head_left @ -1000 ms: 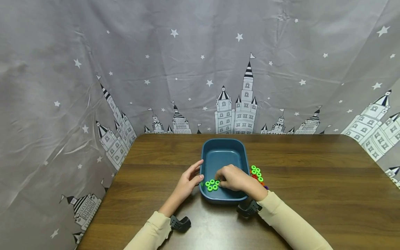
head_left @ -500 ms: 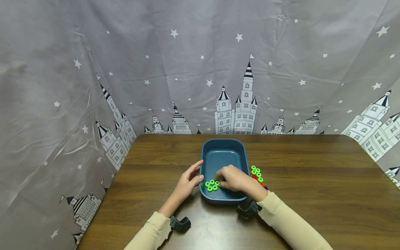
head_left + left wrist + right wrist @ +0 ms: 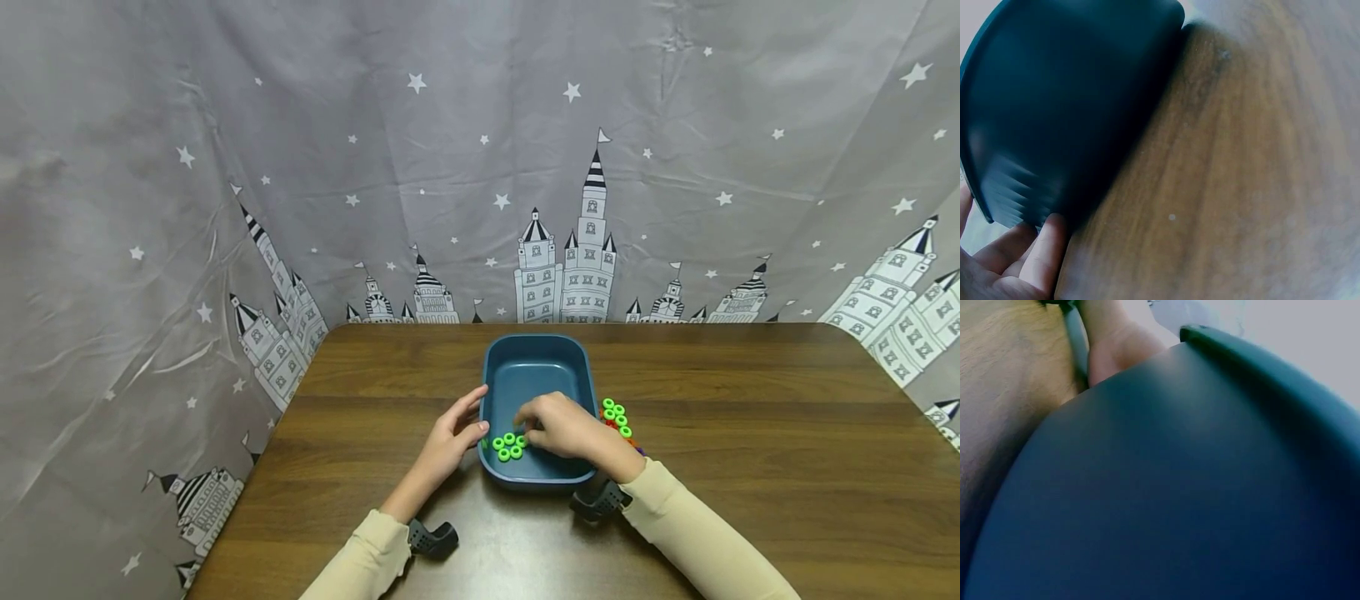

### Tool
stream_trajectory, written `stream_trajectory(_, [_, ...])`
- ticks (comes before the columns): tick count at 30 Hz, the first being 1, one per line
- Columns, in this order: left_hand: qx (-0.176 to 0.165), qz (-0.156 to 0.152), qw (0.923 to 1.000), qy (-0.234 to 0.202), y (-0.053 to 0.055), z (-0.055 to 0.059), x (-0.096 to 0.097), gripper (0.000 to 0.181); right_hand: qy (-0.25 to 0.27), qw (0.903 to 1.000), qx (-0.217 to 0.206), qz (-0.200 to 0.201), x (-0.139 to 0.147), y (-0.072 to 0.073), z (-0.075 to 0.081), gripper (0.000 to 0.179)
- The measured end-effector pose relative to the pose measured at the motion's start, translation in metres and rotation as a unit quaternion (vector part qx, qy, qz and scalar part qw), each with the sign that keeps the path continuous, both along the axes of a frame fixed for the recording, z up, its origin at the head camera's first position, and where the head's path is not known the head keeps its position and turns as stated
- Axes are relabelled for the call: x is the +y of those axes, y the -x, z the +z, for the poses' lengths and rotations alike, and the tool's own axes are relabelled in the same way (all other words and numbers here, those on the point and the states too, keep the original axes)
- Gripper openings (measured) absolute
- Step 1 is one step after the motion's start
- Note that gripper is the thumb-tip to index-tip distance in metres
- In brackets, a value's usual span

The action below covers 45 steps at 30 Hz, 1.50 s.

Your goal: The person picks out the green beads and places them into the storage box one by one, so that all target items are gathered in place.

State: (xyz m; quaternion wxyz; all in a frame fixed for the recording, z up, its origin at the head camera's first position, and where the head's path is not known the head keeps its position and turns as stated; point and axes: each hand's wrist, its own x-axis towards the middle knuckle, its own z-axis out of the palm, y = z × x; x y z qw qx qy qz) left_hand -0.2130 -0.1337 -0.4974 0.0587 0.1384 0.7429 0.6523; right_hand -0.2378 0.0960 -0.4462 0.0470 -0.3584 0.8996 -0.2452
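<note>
In the head view several bright green rings (image 3: 509, 447) lie together in the near-left part of a deep blue rectangular tub (image 3: 536, 482). My right hand (image 3: 562, 427) reaches over its right side, with thumb and index finger bent downward and apart, just right of the rings. My left hand (image 3: 448, 437) rests its fingertips along the tub's left side, thumb near the rim. In the left wrist view, the fingers (image 3: 1046, 253) touch the outer wall of the tub (image 3: 1066, 94). The right wrist view is mostly filled by the tub's wall (image 3: 1166, 487), which hides my right fingers.
A cluster of small rings (image 3: 622, 420), green, red, orange and purple, lies on the wooden table (image 3: 750, 433) against the tub's right side, partly hidden by the right forearm. Behind the table hangs a grey curtain (image 3: 450, 167) printed with castles and stars.
My right hand's thumb and index finger have parted slightly and drawn up from the nearest green ring. The left hand, the tub and the rings inside stay where they were.
</note>
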Motion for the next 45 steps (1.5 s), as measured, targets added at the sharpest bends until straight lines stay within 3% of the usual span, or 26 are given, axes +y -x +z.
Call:
stream_trajectory(12, [0.003,0.011,0.9999,0.010,0.000,-0.001,0.000,0.056,0.054,0.9978,0.029,-0.025,0.019,0.000,0.022,0.022])
stream_trajectory(22, [0.001,0.020,0.9998,0.008,0.001,-0.003,0.001,0.056,0.101,0.9917,0.033,-0.073,0.053,-0.001,0.034,0.020])
stream_trajectory(34, [-0.001,0.024,0.9997,0.009,0.001,-0.003,0.001,0.056,0.122,0.9830,0.041,-0.131,0.094,-0.003,0.030,0.020])
stream_trajectory(45, [0.002,0.022,0.9997,0.009,0.001,-0.002,0.002,0.056,0.095,0.9807,0.052,-0.163,0.122,-0.002,0.010,0.019])
